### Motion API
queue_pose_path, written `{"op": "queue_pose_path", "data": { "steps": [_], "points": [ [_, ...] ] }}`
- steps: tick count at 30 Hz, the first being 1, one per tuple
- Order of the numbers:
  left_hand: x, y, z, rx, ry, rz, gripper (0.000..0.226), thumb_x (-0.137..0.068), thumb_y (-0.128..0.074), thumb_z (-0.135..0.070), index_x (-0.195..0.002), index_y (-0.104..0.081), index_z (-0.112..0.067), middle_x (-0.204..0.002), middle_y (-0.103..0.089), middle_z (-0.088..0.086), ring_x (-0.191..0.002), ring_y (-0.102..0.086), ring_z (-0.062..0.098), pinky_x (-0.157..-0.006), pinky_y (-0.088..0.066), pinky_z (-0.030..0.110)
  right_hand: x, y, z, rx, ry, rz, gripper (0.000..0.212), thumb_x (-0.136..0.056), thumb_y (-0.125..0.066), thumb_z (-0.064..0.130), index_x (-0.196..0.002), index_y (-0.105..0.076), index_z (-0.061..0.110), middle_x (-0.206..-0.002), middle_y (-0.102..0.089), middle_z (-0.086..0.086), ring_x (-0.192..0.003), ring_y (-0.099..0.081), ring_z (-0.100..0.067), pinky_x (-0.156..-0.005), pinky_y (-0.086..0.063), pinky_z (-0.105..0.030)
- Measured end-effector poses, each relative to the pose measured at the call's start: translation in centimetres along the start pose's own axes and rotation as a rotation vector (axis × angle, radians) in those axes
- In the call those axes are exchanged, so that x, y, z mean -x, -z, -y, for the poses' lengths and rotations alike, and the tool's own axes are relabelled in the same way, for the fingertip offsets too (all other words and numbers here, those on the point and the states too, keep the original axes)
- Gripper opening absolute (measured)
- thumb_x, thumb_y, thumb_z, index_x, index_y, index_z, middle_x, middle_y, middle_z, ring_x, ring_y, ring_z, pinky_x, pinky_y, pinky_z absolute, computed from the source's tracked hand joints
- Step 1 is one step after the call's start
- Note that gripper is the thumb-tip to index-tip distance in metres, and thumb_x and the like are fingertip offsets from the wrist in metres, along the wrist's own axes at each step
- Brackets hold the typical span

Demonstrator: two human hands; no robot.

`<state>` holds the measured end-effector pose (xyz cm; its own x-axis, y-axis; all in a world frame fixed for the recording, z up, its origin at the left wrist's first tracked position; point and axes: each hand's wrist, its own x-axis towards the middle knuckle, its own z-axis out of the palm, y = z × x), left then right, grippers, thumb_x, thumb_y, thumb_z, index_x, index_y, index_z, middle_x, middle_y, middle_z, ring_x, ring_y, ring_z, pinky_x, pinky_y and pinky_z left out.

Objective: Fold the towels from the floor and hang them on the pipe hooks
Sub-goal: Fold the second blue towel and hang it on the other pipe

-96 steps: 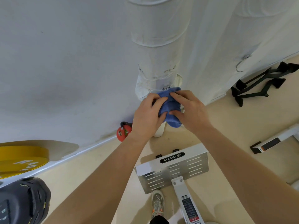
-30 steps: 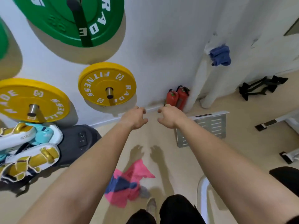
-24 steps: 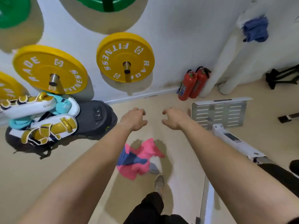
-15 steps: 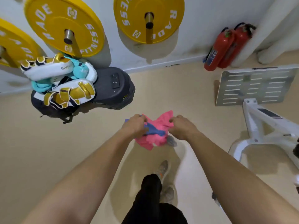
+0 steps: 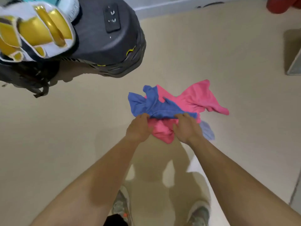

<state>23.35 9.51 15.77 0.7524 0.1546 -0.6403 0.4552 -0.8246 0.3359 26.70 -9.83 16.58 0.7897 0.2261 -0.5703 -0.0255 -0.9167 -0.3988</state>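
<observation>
Both hands, our left hand [image 5: 138,130] and right hand [image 5: 186,128], gripped the blue towel [image 5: 154,106] lying across the pink towel [image 5: 195,98] on the floor [image 5: 73,128]. We judged pickup underway; next, lift blue clear without dragging pink.

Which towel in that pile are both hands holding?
The blue towel, lying on top: the left hand and right hand pinch its near edge. The pink towel lies underneath.
</observation>
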Motion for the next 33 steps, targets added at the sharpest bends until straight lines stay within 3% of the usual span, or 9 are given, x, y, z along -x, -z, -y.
{"op": "queue_pose_path", "data": {
  "steps": [4,8,12,14,18,21,26,31,33],
  "points": [
    [-10.6,-7.2,4.8,-0.041,-0.136,-0.137,0.040,-0.084,-0.056,-0.027,-0.124,-0.057,-0.031,-0.121,-0.062,-0.003,-0.110,-0.059,0.024,-0.085,-0.053,0.045,-9.7,-9.4,-3.0,0.088,0.081,-0.105,0.049,-0.086,-0.047,0.026,-0.133,-0.056,0.014,-0.136,-0.055,-0.011,-0.121,-0.053,-0.039,-0.096,-0.047,-0.049],
    [-19.0,-12.9,7.2,-0.064,-0.282,-0.269,0.035,-0.084,-0.062,-0.022,-0.119,-0.063,-0.017,-0.114,-0.066,0.007,-0.102,-0.059,0.034,-0.087,-0.050,0.048,-16.2,-14.7,-6.2,0.266,0.085,-0.200,0.048,-0.090,-0.054,0.030,-0.136,-0.052,0.017,-0.135,-0.054,-0.010,-0.122,-0.050,-0.035,-0.097,-0.041,-0.046],
    [-20.9,-14.7,8.2,-0.115,-0.284,-0.389,0.012,-0.086,-0.057,-0.021,-0.086,-0.067,-0.015,-0.082,-0.066,0.010,-0.076,-0.062,0.037,-0.064,-0.052,0.047,-18.3,-15.2,-7.4,0.296,0.106,-0.190,0.028,-0.091,-0.058,0.038,-0.115,-0.061,0.022,-0.115,-0.061,-0.009,-0.111,-0.054,-0.035,-0.088,-0.041,-0.043],
    [-19.0,-13.4,7.7,0.004,-0.264,-0.350,0.011,-0.091,-0.053,-0.018,-0.088,-0.063,-0.014,-0.082,-0.066,0.009,-0.078,-0.062,0.035,-0.067,-0.050,0.044,-16.9,-13.6,-7.2,0.195,0.157,-0.164,0.015,-0.090,-0.061,0.033,-0.100,-0.060,0.022,-0.104,-0.063,-0.008,-0.104,-0.058,-0.035,-0.082,-0.043,-0.042],
    [-10.3,-7.1,4.4,0.043,-0.258,-0.192,0.012,-0.100,-0.051,-0.022,-0.105,-0.060,-0.016,-0.090,-0.067,0.003,-0.076,-0.055,0.024,-0.062,-0.033,0.031,-8.8,-8.4,-4.7,-0.040,0.156,-0.116,0.009,-0.094,-0.055,0.025,-0.091,-0.050,0.017,-0.093,-0.060,-0.009,-0.091,-0.058,-0.033,-0.072,-0.042,-0.042],
    [-0.9,-0.4,1.5,0.057,-0.263,-0.113,0.014,-0.099,-0.051,-0.025,-0.108,-0.062,-0.022,-0.093,-0.068,-0.001,-0.080,-0.057,0.024,-0.065,-0.038,0.032,0.1,-2.2,-1.3,-0.134,0.095,-0.088,0.011,-0.099,-0.049,0.023,-0.095,-0.048,0.013,-0.084,-0.061,-0.008,-0.079,-0.056,-0.034,-0.065,-0.040,-0.041],
    [17.5,12.9,-4.4,0.126,-0.246,-0.005,0.012,-0.097,-0.052,-0.029,-0.086,-0.056,-0.030,-0.080,-0.068,0.000,-0.071,-0.065,0.027,-0.065,-0.048,0.034,17.5,13.6,6.7,-0.305,0.065,-0.108,0.012,-0.098,-0.050,0.024,-0.089,-0.055,0.018,-0.066,-0.062,-0.004,-0.065,-0.056,-0.024,-0.064,-0.043,-0.038],
    [35.0,25.1,-10.4,0.230,-0.311,-0.117,0.036,-0.093,-0.052,-0.036,-0.063,-0.038,-0.021,-0.058,-0.042,-0.002,-0.063,-0.042,0.025,-0.061,-0.035,0.038,33.5,28.9,16.2,-0.338,0.090,-0.238,0.012,-0.096,-0.055,0.028,-0.084,-0.056,0.025,-0.060,-0.054,0.007,-0.059,-0.052,-0.012,-0.065,-0.045,-0.037],
    [40.5,29.0,-12.0,0.321,-0.347,-0.151,0.036,-0.095,-0.055,-0.032,-0.063,-0.041,-0.023,-0.057,-0.040,-0.001,-0.061,-0.038,0.020,-0.060,-0.034,0.039,38.4,33.3,19.5,-0.337,0.110,-0.309,0.012,-0.091,-0.057,0.030,-0.080,-0.057,0.026,-0.062,-0.055,0.006,-0.061,-0.051,-0.013,-0.067,-0.049,-0.039]
  ]
}}
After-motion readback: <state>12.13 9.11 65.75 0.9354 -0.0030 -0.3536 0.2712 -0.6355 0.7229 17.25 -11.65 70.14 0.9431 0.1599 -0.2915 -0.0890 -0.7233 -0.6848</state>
